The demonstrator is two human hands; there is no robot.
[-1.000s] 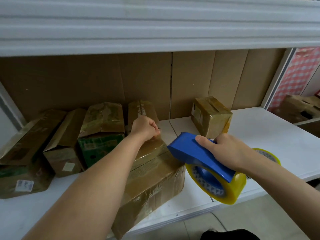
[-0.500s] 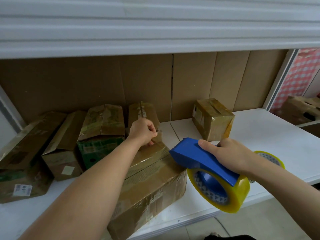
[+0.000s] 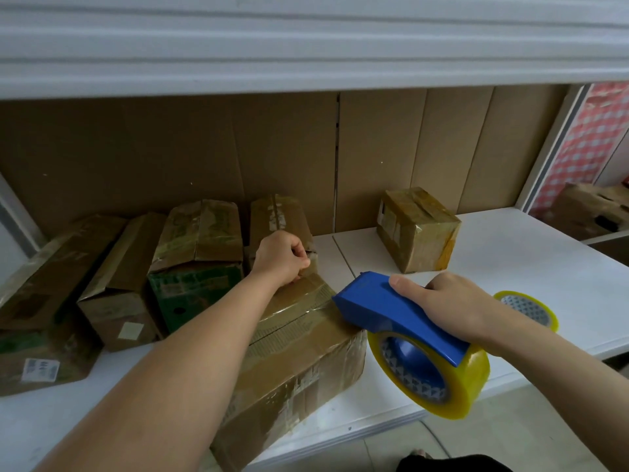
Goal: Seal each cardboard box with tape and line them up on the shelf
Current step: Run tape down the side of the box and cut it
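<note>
A large cardboard box lies on the white shelf, its near end overhanging the front edge. My left hand sits fisted on the box's far end, fingers curled over that edge. My right hand grips a blue tape dispenser loaded with a yellowish clear roll. The dispenser's nose touches the box's top right edge, where a strip of tape runs across the lid. Several taped boxes stand in a row at the back left, and one small box stands apart at the back right.
A second tape roll lies on the shelf behind my right wrist. An upper shelf hangs low overhead. Brown cardboard lines the back wall. Beyond the right upright, another box sits before a red checked cloth.
My right hand has brought the dispenser left and down until its nose meets the big box. My left hand has stayed on the box's far end.
</note>
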